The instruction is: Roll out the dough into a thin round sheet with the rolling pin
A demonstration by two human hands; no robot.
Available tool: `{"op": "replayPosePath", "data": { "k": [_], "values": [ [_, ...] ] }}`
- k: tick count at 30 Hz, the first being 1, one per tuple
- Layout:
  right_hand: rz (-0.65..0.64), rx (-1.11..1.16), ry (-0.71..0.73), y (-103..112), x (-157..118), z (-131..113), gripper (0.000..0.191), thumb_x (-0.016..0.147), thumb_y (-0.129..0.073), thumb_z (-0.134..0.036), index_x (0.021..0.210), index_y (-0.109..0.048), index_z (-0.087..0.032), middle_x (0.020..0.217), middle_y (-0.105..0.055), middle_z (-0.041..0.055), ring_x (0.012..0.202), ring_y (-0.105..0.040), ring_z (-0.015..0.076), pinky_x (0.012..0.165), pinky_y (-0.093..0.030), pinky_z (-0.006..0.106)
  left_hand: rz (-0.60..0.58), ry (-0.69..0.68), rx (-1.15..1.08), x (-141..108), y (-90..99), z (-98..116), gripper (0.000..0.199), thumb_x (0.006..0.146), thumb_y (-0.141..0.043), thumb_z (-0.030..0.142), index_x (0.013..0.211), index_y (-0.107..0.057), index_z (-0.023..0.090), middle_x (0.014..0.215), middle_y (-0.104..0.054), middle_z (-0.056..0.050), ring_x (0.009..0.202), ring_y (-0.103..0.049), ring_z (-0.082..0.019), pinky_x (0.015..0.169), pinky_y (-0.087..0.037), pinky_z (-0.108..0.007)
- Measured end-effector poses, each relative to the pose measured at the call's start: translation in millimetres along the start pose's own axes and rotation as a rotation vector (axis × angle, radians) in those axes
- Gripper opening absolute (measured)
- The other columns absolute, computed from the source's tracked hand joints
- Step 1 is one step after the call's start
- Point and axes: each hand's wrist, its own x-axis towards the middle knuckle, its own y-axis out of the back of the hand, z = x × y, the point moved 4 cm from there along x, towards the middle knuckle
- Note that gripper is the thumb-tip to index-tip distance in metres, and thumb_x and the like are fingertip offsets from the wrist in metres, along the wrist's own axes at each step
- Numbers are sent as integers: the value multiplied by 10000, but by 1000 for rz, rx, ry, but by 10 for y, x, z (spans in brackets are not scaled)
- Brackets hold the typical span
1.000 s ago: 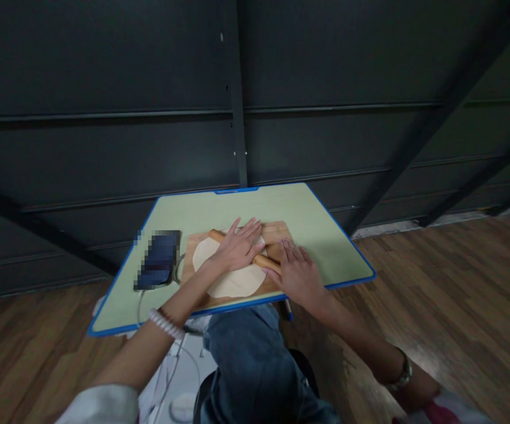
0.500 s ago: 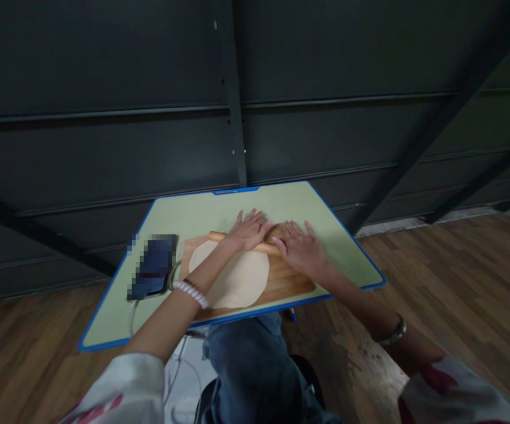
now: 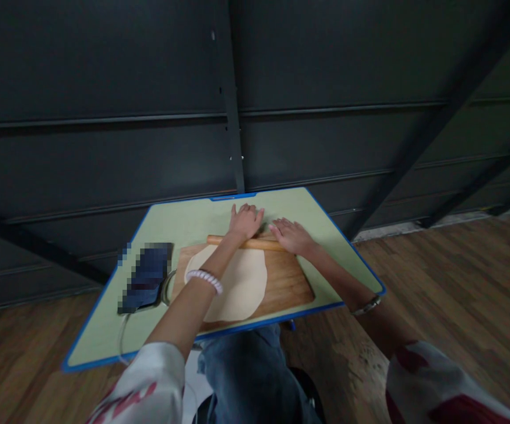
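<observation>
A wooden rolling pin (image 3: 264, 244) lies across the far part of a wooden board (image 3: 288, 282). Thin, pale, roughly round dough (image 3: 241, 285) covers the left and middle of the board, on the near side of the pin. My left hand (image 3: 245, 222) rests palm down over the pin, its fingers apart and pointing to the far edge. My right hand (image 3: 294, 235) lies over the pin's right part with its fingers stretched out. Neither hand is wrapped round the pin. My left forearm hides some of the dough.
The board sits on a small pale green table (image 3: 105, 333) with a blue rim. A dark phone (image 3: 149, 277) with a cable lies at the left. Behind the table stands a dark panelled wall (image 3: 171, 159). My knees are under the near edge.
Both hands have pushed slightly farther over the rolling pin, toward the far edge. The right hand's fingers are closer together and turned more to the left. The view has shifted slightly.
</observation>
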Motion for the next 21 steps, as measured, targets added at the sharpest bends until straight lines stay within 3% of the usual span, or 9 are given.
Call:
{"op": "replayPosePath", "data": {
  "k": [3,8,13,18,21],
  "values": [
    [38,-23,11,-11,-48,-31,476,1003,-222,-380,1301,-499,-133,1361,-514,130,1288,-426,220,1024,-365,410,-6,20,-4,-39,-18,-9,552,964,-136,431,1192,-510,95,1270,-546,-190,1250,-435,-264,1100,-165,-545],
    [180,-11,-13,-41,-259,-131,518,987,-240,-428,1292,-517,-114,1334,-531,162,1274,-442,249,1043,-329,436,-109,33,-26,-229,-76,-38,572,945,-146,493,1245,-485,144,1350,-497,-173,1308,-375,-294,1049,-225,-609],
    [263,50,5,-14,-548,-285,549,975,-272,-436,1351,-443,-75,1370,-490,179,1286,-420,255,1050,-316,431,-163,53,-19,-528,-27,-22,653,928,-126,532,1367,-379,120,1459,-368,-168,1390,-241,-292,1104,-122,-590],
    [262,63,175,55,-953,-468,467,960,-355,-322,1369,-414,-104,1390,-474,147,1301,-389,241,1079,-261,447,-23,-14,50,-1006,90,34,658,923,-177,534,1423,-308,127,1476,-339,-158,1402,-206,-294,1124,-100,-560],
    [247,85,249,78,-1144,-486,426,947,-386,-252,1359,-426,-152,1343,-527,114,1249,-445,196,1073,-278,411,46,-77,67,-1359,134,56,633,935,-209,508,1429,-287,120,1484,-321,-166,1384,-265,-274,1093,-261,-484]
  ]
}}
